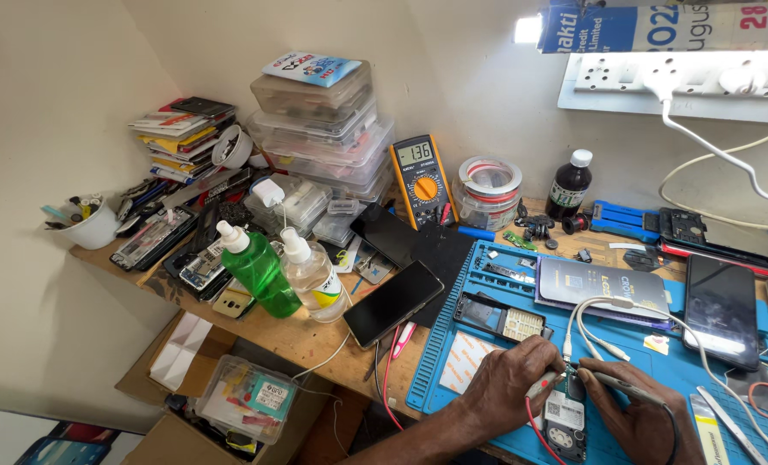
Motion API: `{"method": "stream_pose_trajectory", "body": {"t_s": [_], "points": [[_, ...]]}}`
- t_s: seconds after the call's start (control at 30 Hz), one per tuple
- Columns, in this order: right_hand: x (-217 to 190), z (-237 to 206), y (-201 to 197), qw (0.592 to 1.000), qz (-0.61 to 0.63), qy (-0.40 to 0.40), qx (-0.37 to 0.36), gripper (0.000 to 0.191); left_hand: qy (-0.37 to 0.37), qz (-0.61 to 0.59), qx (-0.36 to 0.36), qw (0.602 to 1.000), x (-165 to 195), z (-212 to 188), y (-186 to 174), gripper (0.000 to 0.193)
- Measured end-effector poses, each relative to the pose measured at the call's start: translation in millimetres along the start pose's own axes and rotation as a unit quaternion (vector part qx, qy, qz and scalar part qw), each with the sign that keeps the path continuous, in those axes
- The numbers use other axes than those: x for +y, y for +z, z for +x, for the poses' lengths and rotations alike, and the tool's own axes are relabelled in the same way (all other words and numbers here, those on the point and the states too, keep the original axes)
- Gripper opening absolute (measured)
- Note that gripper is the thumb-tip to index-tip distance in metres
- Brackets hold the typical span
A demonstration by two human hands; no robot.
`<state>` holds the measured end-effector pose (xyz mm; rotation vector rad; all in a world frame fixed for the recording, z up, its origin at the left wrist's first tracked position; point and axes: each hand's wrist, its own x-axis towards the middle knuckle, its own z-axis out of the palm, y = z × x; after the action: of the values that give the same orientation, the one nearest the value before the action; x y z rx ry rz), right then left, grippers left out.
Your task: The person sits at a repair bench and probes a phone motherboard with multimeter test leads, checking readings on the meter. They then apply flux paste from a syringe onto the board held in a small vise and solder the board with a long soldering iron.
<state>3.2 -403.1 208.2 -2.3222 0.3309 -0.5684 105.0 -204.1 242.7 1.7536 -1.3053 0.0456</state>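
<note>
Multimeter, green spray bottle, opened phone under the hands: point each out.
multimeter (422, 179), head view, on its orange dial.
green spray bottle (261, 271), head view, on the green body.
opened phone (565, 424), head view, on its exposed back between the hands.

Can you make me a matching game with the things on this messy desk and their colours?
Things:
1. squeeze bottle
2. meter
3. work mat
4. cup of tools

Colours:
A. blue
B. white
C. green
D. yellow and grey

Pairs: 1-C, 2-D, 3-A, 4-B
</note>
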Motion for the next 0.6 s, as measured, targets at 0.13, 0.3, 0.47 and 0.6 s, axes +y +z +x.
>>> {"method": "stream_pose_trajectory", "body": {"t_s": [0.13, 0.3, 0.47, 0.6], "points": [[-1.9, -0.4, -0.4, 1.000, 0.004, 0.004, -0.003, 0.026, -0.009, -0.004, -0.008, 1.000, -0.2, 1.2, 0.1, 0.023], [1.1, -0.7, 1.1, 1.000, 0.011, -0.007, 0.004, 0.026, -0.006, -0.001, -0.009, 1.000, -2.3, 1.4, 1.6, 0.024], [-2.0, -1.6, -0.1, 0.998, 0.045, -0.035, 0.014, 0.029, -0.004, -0.001, -0.007, 1.000, -3.6, 0.5, 2.3, 0.023], [-13.7, -2.9, -4.6, 1.000, 0.030, 0.000, 0.008, 0.026, -0.003, 0.004, -0.007, 1.000, -1.2, 1.3, 1.5, 0.024]]}}
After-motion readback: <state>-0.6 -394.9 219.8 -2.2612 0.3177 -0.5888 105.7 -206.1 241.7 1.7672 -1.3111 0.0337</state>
